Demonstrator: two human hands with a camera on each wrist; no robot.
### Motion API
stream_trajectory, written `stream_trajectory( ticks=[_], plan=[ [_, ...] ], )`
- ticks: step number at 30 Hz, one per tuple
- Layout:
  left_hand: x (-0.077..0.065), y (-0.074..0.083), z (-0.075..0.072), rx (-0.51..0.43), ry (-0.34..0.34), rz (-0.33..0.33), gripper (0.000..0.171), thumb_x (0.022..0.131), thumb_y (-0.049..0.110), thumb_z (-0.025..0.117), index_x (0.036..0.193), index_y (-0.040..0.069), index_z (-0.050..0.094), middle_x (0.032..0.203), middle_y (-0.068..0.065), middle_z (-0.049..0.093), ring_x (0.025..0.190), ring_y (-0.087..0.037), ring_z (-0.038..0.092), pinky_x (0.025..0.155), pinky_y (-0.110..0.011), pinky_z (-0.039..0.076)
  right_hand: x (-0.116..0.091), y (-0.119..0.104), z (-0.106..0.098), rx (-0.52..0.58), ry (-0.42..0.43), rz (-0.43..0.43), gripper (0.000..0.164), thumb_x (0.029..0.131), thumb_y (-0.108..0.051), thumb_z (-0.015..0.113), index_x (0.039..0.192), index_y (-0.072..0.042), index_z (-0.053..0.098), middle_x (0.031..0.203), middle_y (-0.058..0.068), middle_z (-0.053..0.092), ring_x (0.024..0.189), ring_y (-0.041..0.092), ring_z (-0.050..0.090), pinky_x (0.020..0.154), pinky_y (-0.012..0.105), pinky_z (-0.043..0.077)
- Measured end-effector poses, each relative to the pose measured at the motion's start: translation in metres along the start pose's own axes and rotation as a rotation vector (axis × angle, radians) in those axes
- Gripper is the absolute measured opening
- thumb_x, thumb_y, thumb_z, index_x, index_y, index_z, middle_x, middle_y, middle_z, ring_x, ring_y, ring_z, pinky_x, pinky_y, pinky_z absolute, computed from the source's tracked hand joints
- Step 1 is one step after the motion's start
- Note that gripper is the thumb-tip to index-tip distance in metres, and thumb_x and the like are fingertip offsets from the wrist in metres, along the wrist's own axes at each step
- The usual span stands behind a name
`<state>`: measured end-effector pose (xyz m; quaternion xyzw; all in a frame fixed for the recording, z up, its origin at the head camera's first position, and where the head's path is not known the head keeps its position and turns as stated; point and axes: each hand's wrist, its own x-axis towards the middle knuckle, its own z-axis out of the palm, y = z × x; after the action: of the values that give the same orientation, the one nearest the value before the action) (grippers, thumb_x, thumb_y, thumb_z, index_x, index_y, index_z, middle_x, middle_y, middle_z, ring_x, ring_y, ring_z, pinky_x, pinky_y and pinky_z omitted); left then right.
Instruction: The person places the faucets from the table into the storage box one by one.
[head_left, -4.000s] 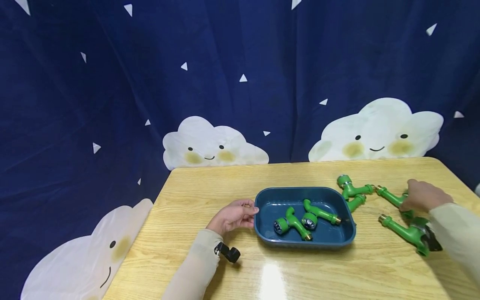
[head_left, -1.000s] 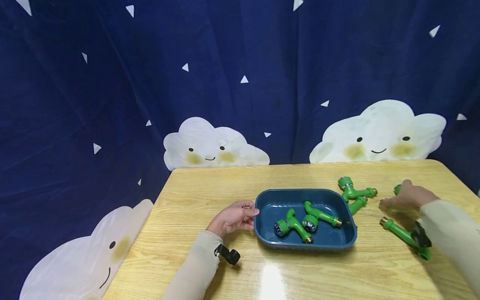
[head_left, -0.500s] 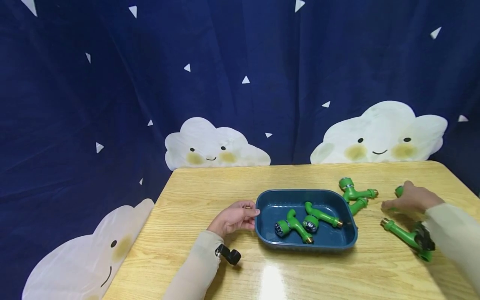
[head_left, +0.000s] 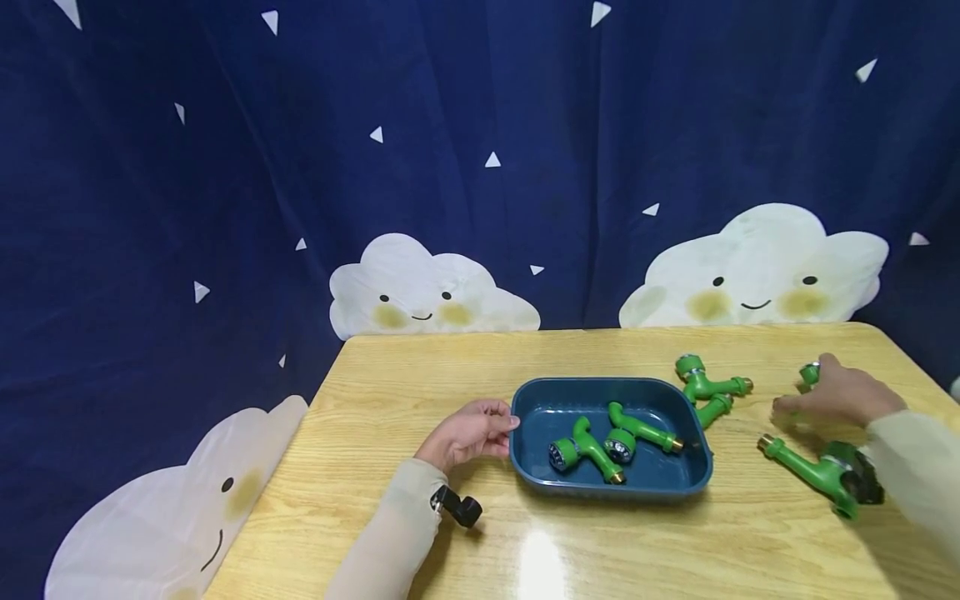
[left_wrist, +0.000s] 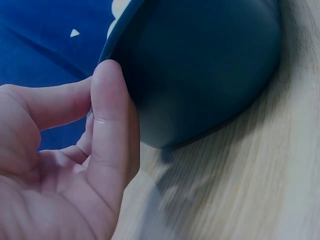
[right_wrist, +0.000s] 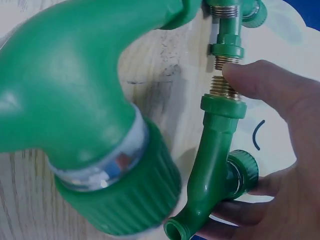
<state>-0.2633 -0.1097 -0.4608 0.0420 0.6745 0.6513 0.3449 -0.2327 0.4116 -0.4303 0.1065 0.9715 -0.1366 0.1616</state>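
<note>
A dark blue tray (head_left: 697, 475) sits mid-table with two green spray nozzles (head_left: 588, 450) lying inside. My left hand (head_left: 468, 433) rests at the tray's left end, and the thumb (left_wrist: 112, 120) lies straight against the outer wall (left_wrist: 200, 65). My right hand (head_left: 836, 400) is out to the right, just above the table. It grips a green nozzle (right_wrist: 217, 150) with fingers curled round the body and the thumb (right_wrist: 265, 82) by the brass thread. The nozzle's round head (head_left: 808, 372) pokes out past the knuckles.
Another green nozzle (head_left: 813, 473) lies on the wooden table (head_left: 420, 367) just in front of my right wrist and looms large in the right wrist view (right_wrist: 75, 100). Two more nozzles (head_left: 705, 390) lie beside the tray's right far corner. A dark curtain with cloud shapes hangs behind.
My right hand has picked the nozzle up off the table and shifted slightly right with it. The left hand and the tray have stayed put.
</note>
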Motion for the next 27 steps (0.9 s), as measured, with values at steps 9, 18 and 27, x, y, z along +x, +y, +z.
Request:
stream_trajectory(
  ticks=[9,18,27],
  plan=[
    [0.000,-0.002,0.000,-0.009,0.001,0.003,0.014,0.097,0.008,0.058,0.084,0.012,0.053,0.068,0.001,0.055,0.059,-0.009,0.056,0.055,-0.018,0.056,-0.007,0.001,-0.007,-0.018,0.059,-0.055,0.134,0.075,-0.066,0.072,0.137,0.031,0.002,0.123,0.055,0.033,0.103,0.067,0.047,0.078,0.064,0.052],
    [0.002,-0.004,-0.001,-0.012,0.012,0.004,0.015,0.097,0.007,0.059,0.083,0.012,0.054,0.066,0.001,0.055,0.058,-0.008,0.055,0.053,-0.018,0.056,-0.012,-0.004,-0.008,-0.032,0.093,-0.098,0.132,0.070,-0.066,0.075,0.135,0.029,0.011,0.119,0.054,0.041,0.099,0.065,0.052,0.071,0.059,0.052],
    [0.002,-0.003,-0.001,-0.006,0.002,0.013,0.017,0.097,0.008,0.057,0.081,0.012,0.054,0.065,0.002,0.056,0.056,-0.008,0.056,0.053,-0.018,0.056,-0.018,-0.027,-0.017,-0.045,0.185,-0.158,0.134,0.065,-0.072,0.075,0.137,0.025,0.017,0.119,0.053,0.043,0.102,0.065,0.050,0.073,0.064,0.051]
  ],
)
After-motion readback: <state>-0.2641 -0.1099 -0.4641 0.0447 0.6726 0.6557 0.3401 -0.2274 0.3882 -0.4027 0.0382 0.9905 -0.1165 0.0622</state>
